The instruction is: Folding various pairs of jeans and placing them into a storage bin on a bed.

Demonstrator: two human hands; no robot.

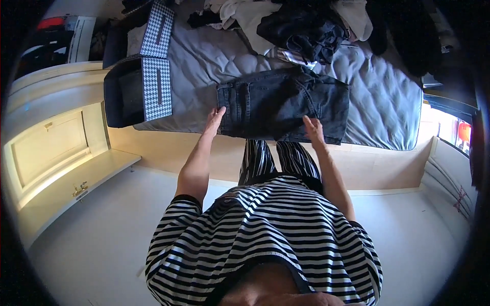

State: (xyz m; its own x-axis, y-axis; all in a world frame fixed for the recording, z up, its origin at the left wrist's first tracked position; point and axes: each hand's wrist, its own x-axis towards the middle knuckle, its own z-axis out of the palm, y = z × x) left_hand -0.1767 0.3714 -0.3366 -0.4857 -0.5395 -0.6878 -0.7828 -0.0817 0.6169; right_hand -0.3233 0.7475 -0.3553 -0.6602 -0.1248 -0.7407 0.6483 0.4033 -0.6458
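A pair of dark denim jeans (275,104), its legs doubled over, lies flat across the near side of a grey-covered mattress (191,66). At the left end of the denim, by the waistband, is my left hand (216,120); its fingers stretch forward and the thumb reaches the cloth edge. My right hand (314,128) rests over the near edge of the jeans toward their right end, thumb apart from the fingers. The fingertips of both hands show only in part. Neither hand shows a firm grip on the cloth.
Behind the jeans lies a heap of dark and light clothes (311,30). Two dark fabric storage boxes with houndstooth fronts (157,87) sit at the mattress's left. A cream cabinet (53,148) stands left, above a pale floor (112,219). Cables (449,183) run along the right wall.
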